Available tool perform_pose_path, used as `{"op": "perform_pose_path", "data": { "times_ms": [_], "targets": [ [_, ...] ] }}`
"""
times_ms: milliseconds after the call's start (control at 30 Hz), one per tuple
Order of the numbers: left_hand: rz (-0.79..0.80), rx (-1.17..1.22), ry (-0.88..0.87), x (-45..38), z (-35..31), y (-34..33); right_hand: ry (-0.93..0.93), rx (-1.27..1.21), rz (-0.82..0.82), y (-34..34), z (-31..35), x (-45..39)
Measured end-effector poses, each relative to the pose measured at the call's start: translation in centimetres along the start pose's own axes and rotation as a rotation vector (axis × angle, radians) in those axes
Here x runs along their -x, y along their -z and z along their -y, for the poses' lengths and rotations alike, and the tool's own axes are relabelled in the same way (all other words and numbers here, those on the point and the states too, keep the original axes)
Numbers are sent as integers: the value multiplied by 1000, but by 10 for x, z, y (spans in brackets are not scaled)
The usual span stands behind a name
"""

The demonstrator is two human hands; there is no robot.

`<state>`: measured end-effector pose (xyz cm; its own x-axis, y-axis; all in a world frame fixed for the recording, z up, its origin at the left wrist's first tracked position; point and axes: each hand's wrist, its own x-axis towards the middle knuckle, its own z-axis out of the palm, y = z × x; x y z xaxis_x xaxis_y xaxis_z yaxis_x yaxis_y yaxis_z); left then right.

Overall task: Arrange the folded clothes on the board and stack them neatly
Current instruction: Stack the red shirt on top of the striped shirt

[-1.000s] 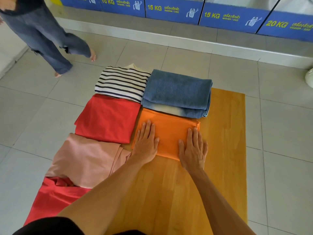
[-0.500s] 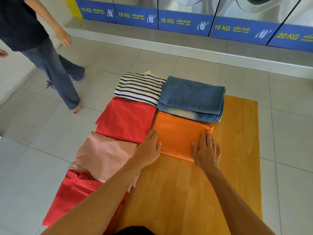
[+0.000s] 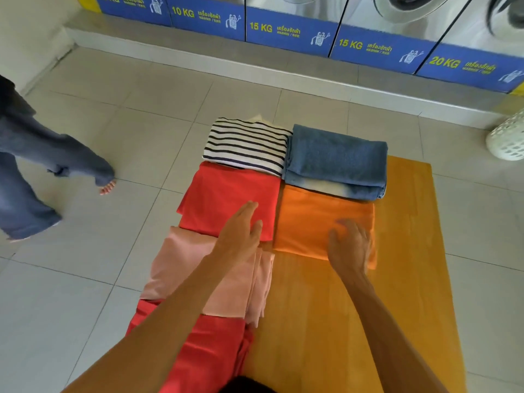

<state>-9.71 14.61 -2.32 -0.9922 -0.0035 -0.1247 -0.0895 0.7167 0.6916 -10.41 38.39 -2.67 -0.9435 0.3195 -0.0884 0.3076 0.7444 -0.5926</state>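
Our right hand rests on the orange fold on the board, fingers loosely spread; left hand flat-fingered over the red fold beside it (contact unclear).

A yellow-brown wooden board lies flat on the floor, and folded clothes sit on it in two rows. In the left row, from far to near, there is a shirt with black and white stripes, a red cloth, a light pink cloth and another red cloth, each one touching the next and the near ones hanging over the board's left edge. In the right row, folded blue jeans lie at the far end, and an orange cloth lies flat just in front of them, touching them.
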Motion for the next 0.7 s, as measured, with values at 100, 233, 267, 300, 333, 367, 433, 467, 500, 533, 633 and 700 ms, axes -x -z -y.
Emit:
{"op": "perform_pose_path", "data": {
  "times_ms": [100,233,267,300,333,367,433,467,500,533,633,700],
  "targets": [
    [-28,12,-12,2,26,26,38,-43,-7,-29,32,22],
    [-119,44,21,6,64,64,82,-101,42,-66,74,44],
    [-147,51,35,7,74,73,74,-117,67,-74,82,47],
    [-176,58,51,8,84,81,59,-130,88,-81,90,50],
    [-205,63,72,8,93,88,39,-139,98,-88,96,50],
    [-231,62,96,7,100,95,9,-137,108,-93,102,49],
    [-250,46,161,1,110,105,-68,-124,133,-101,111,44],
    [-235,46,200,-3,114,108,-108,-121,152,-104,114,40],
    [-210,53,235,-9,115,109,-153,-124,179,-107,117,36],
    [-175,53,264,-15,116,109,-193,-134,204,-110,118,31],
    [-71,48,317,-33,112,105,-303,-176,232,-115,121,18],
    [-28,81,355,-42,111,100,-356,-217,243,-114,121,12]
  ]
}}
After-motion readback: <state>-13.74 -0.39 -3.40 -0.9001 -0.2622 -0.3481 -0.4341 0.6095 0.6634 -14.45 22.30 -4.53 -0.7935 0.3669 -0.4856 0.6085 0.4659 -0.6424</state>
